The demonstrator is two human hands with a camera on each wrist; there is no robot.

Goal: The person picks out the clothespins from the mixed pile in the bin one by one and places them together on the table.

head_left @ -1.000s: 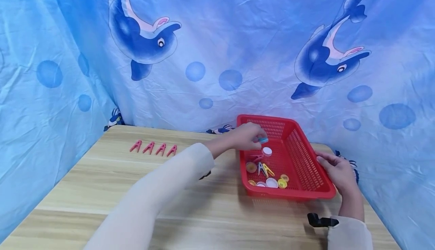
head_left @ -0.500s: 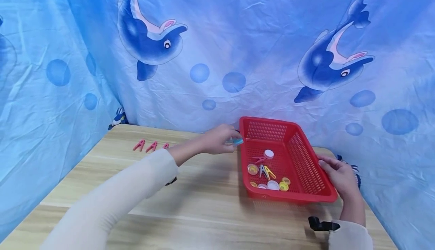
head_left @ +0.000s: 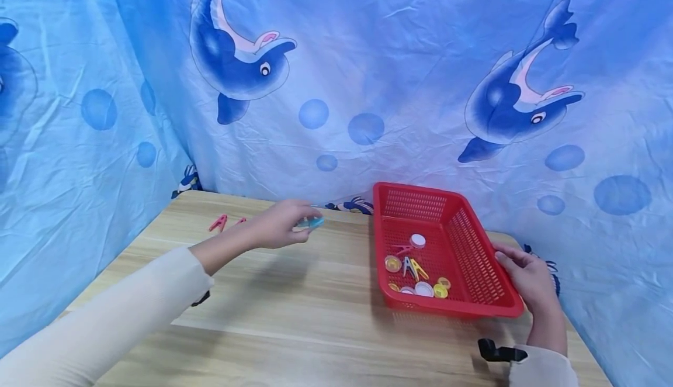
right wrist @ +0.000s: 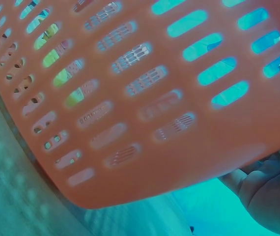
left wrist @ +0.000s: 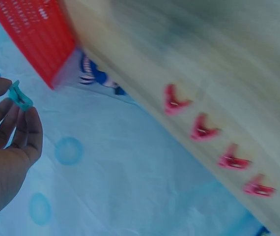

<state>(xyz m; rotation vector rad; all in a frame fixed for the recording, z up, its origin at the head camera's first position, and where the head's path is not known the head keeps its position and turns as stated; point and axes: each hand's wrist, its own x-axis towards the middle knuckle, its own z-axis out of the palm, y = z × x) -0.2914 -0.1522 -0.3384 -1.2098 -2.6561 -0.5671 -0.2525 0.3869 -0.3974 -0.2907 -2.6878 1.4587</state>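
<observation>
My left hand [head_left: 281, 223] pinches a light-blue clothespin [head_left: 313, 223] between thumb and fingertips, above the back of the table. In the left wrist view, this clothespin [left wrist: 20, 96] sits between the thumb and fingers. My right hand [head_left: 533, 279] grips the right rim of a red plastic basket [head_left: 475, 246], its fingers partly hidden by the rim. Several pink clothespins [left wrist: 204, 129] form a row on the table to the left; my left hand and arm hide some in the head view. Inside the basket lie a yellow clothespin [head_left: 419, 269], a grey clothespin [head_left: 409, 266] and a pink clothespin [head_left: 403, 250].
White caps [head_left: 423, 289] and yellow caps [head_left: 440, 291] also lie in the basket, mostly near its front. A blue dolphin-print cloth [head_left: 336, 54] hangs behind the wooden table [head_left: 315, 317] and down both sides.
My left hand has moved left, out of the basket, carrying the light-blue clothespin over the table. My right hand stays on the basket rim. The head view has shifted slightly.
</observation>
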